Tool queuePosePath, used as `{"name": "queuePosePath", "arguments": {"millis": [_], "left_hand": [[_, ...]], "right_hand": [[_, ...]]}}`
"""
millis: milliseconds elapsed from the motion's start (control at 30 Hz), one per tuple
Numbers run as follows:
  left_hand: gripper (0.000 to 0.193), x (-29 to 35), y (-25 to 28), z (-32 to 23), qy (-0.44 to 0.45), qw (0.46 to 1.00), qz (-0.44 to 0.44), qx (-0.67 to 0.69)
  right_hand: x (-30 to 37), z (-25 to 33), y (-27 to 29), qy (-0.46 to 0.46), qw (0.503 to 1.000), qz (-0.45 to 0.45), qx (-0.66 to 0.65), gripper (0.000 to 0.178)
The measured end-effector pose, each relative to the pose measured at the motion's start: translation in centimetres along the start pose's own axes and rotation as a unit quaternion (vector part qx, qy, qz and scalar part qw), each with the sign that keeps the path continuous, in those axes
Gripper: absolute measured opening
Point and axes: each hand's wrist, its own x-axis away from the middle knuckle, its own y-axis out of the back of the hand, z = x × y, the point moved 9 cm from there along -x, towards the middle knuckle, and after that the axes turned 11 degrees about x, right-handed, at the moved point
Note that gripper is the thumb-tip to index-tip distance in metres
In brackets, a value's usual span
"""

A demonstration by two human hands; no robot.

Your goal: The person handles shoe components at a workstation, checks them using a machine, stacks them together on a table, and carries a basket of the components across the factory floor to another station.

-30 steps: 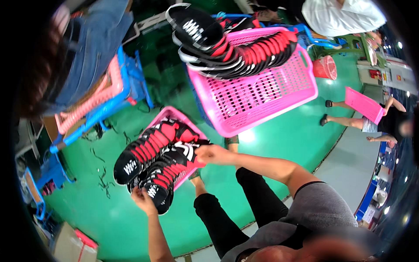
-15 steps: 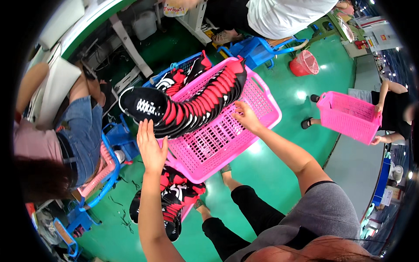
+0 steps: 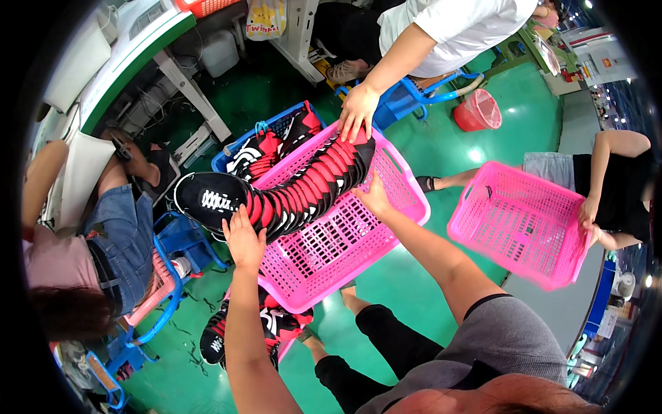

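Observation:
A long curved row of nested black-and-red shoe uppers rests across a pink perforated basket. My left hand lies with outstretched fingers against the near-left end of the row, beside the black toe with white laces. Close to the row's side, toward its right end, is my right hand; its fingers point at the uppers, and whether they press on them is hard to see. From above, a co-worker's hand touches the row's far right end.
Behind stands a blue basket of similar uppers, and more uppers lie below on the left. At right a person carries another pink basket. A seated person is at left. A red bin stands farther back.
The co-worker's hand has come down onto the row's far end. The basket and row have shifted left in view, with my hands alongside. The carried basket at right has come closer and tilted.

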Motion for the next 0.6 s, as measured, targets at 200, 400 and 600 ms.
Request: {"name": "queuePosePath", "arguments": {"millis": [200, 400, 600], "left_hand": [[0.082, 0.4, 0.0, 0.0, 0.015, 1.000, -0.006, 0.015], [0.093, 0.6, -0.1, -0.8, 0.019, 0.999, 0.010, 0.032], [0.084, 3.1, 2.3, -0.9, 0.026, 0.992, -0.117, 0.043]], "right_hand": [[1.1, -2.6, 0.9, 0.003, 1.000, 0.028, 0.013, 0.087], [1.4, -3.2, 2.9, 0.113, 0.992, -0.046, 0.032, 0.074], [1.8, 2.6, 8.2, 0.256, 0.960, -0.114, 0.022, 0.051]]}}
